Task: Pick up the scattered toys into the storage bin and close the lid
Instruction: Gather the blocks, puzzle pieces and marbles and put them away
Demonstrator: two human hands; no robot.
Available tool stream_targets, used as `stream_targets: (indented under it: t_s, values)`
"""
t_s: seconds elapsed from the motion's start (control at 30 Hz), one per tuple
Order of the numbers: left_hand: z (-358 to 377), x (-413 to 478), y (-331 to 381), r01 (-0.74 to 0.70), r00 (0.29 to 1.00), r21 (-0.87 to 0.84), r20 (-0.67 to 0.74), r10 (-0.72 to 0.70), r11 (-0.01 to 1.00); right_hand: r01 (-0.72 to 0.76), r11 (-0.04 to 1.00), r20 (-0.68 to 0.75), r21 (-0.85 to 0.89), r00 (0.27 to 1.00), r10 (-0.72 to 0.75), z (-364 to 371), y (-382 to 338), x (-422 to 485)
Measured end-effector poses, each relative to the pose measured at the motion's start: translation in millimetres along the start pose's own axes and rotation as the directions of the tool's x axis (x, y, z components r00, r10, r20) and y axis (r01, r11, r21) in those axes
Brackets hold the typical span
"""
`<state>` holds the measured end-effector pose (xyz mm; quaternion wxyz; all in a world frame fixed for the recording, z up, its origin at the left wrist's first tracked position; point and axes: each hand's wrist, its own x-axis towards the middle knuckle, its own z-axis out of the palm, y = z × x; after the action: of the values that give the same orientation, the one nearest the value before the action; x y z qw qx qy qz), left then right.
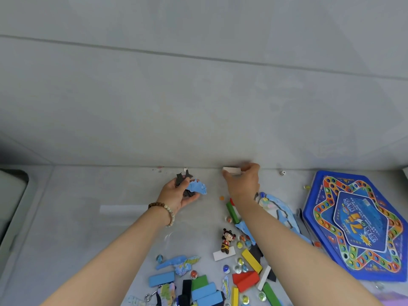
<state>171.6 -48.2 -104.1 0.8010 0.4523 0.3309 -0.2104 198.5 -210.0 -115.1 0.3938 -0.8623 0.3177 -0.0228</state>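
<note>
Grey floor point(88, 217) meets a grey wall point(198, 85) along the floor's far edge, and the white block point(230, 170) lies right at that seam, its long axis running along the wall. The right hand point(242, 184) reaches it from the near side. Its fingers curl over the block's right end with the thumb on the near face, so the block juts left from the pinch, though blur hides how firm the hold is. The left hand point(176, 197), just beside and nearer the person, is cupped round a bunch of puzzle pieces point(196, 187), so I judge the lift falls to the right hand. A die point(282, 172) sits further right along the same edge. Blocks, marbles, a doll point(227, 240) and a game board point(357, 226) lie toward the near right. No bin is in view.
</note>
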Motion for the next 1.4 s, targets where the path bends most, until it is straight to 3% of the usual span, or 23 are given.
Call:
stream_targets:
  t_s: [0.13, 0.27, 0.4, 0.5, 0.6, 0.8, 0.93, 1.07, 1.17, 1.23, 1.3, 1.4]
  values:
    - [-7, -3, 0, 0.012, 1.0, 0.015, -0.024, -0.012, 1.0, -0.009, 0.99, -0.053, -0.139, 0.999, 0.002, 10, -4, -1]
    - [-16, -6, 6, -0.001, 0.999, 0.026, -0.053, 0.003, 1.0, 0.01, 0.987, -0.045, -0.158, 0.999, -0.017, 11, -1, 1]
    - [-28, -19, 19, -0.029, 0.996, 0.044, -0.082, 0.032, 0.999, -0.003, 0.995, 0.087, 0.1, 0.996, -0.006, -2, -6, -17]
    - [-40, -42, 38, -0.055, 0.996, 0.056, -0.067, 0.059, 0.997, 0.027, 0.935, 0.271, 0.354, 0.954, -0.131, -23, -30, -46]
    - [-55, -87, 72, -0.154, 0.988, 0.133, -0.007, 0.156, 0.979, -0.046, 0.862, 0.473, 0.505, 0.85, -0.231, -52, -84, -87]
    - [-124, -245, 178, -0.401, 0.903, 0.359, -0.001, 0.43, 0.843, 0.111, 0.811, 0.641, 0.574, 0.555, -0.53, -85, -208, -207]
    - [-216, -359, 221, -0.412, 0.835, 0.578, -0.07, 0.546, 0.704, 0.34, 0.746, 0.7, 0.573, 0.271, -0.661, -68, -272, -318]
    - [-313, -417, 215, -0.288, 0.775, 0.697, -0.232, 0.587, 0.656, 0.63, 0.585, 0.714, 0.511, 0.067, -0.696, -7, -294, -426]
    - [-365, -425, 202, -0.197, 0.772, 0.706, -0.316, 0.551, 0.68, 0.754, 0.486, 0.745, 0.443, -0.008, -0.667, 34, -291, -476]
    - [-388, -425, 191, -0.053, 0.787, 0.767, -0.361, 0.5, 0.639, 0.875, 0.359, 0.764, 0.325, -0.019, -0.645, 47, -287, -488]
    - [-403, -422, 180, 0.153, 0.768, 0.861, -0.412, 0.49, 0.485, 0.944, 0.233, 0.732, 0.232, -0.011, -0.681, 48, -286, -484]
    - [-394, -422, 176, 0.262, 0.68, 0.94, -0.34, 0.649, 0.218, 0.968, 0.155, 0.666, 0.198, -0.017, -0.746, 28, -285, -458]
